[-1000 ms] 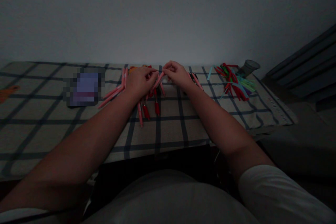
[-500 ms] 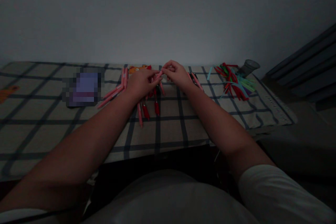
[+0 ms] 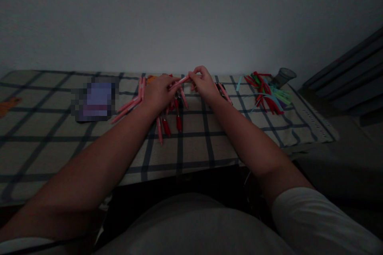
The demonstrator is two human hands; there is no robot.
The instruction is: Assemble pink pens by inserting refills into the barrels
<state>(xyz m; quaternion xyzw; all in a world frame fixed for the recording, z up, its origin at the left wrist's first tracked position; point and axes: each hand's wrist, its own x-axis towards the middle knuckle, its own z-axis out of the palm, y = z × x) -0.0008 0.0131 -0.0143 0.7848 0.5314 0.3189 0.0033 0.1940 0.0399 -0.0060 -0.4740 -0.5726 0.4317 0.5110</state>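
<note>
A slim pink pen (image 3: 181,81) spans the gap between my hands, tilted up toward the right. My left hand (image 3: 160,92) is closed on its lower end, and my right hand (image 3: 202,83) pinches the upper end between thumb and fingers. Below and beside my left hand lie red-capped pens (image 3: 178,122) and pink pens (image 3: 159,130), partly covered by that hand. More pink pens (image 3: 128,105) lie to the left of it. Just right of my right wrist are a few pink and black pens (image 3: 224,92).
A checked cloth (image 3: 194,139) covers the table against the wall. At the right lie red, green and blue strips (image 3: 266,93) by a clear cup (image 3: 284,75). A blurred-out phone-like object (image 3: 98,99) lies left. An orange shape (image 3: 8,106) is at the far left.
My right hand has shifted slightly right and up, and more of the pink pen now shows between my hands. My left hand has barely moved.
</note>
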